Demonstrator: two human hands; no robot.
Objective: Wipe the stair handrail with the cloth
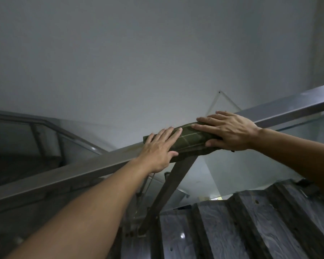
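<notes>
Green cloth (190, 142) draped over handrail (94, 167); left hand (158, 149), right hand (230, 130) pressing flat, cloth ends hidden beneath.

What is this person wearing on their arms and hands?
Nothing that shows. The left hand and right hand are bare, with no gloves, rings or watch visible, and both forearms are uncovered to the frame edge, so no sleeves appear.

An indoor stairwell: metal handrail (82, 170), glass panels (223, 172), grey stone steps (251, 221), plain white wall (138, 62).
</notes>
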